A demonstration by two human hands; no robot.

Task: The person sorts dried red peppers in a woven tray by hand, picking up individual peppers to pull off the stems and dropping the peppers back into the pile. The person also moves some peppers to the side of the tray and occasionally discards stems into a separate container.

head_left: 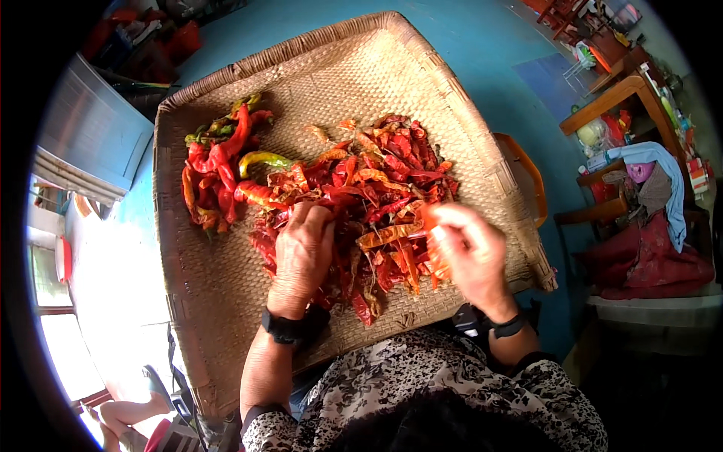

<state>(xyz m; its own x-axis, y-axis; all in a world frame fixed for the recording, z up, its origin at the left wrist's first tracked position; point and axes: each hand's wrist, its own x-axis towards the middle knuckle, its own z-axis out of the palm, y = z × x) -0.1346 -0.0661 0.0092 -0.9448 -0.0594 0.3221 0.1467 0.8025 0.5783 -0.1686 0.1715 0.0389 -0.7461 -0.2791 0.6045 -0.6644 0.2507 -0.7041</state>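
Dried red and orange chili peppers (pixel 388 233) lie heaped in the middle of a wide woven bamboo tray (pixel 354 68). My left hand (pixel 303 245) rests on the heap's near left side, its fingers curled together and their tips hidden among the peppers. At the heap's right edge, my right hand (pixel 478 252) is slightly blurred; its fingers are closed around an orange-red dried chili pepper (pixel 437 260). Fresher, plump red peppers (pixel 222 162) form a separate bunch at the tray's far left, with green ones at its top. A yellow-green pepper (pixel 263 160) lies between bunch and heap.
The tray's raised rim (pixel 452 75) surrounds the peppers, and its near edge reaches my patterned clothing. A wooden chair (pixel 617 102) piled with cloth stands at the right. Blue floor (pixel 482 45) shows beyond the tray. Another person's leg (pixel 132 410) appears at the lower left.
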